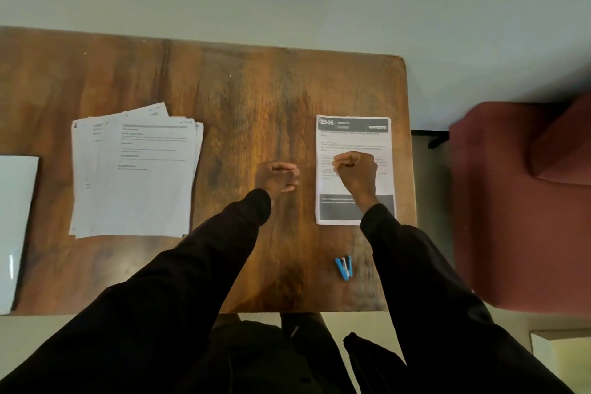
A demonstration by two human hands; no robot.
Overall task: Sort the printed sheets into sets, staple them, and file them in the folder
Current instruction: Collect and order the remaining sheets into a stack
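The left hand (276,176) is curled into a fist over the bare brown wooden table (240,89), with nothing visible in it. Just beside it, the right hand (356,171) is fisted too, above the white printed set with a dark header (353,137). The small blue stapler (344,267) lies nearer the person than the right hand. Left of the left hand lies the fanned stack of white printed sheets (134,176); farther left is the glossy white folder (16,217).

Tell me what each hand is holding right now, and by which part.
Nothing that shows. The left hand is curled empty over the table; the right hand is curled above the right-side sheets, not gripping them. The stapler lies untouched.
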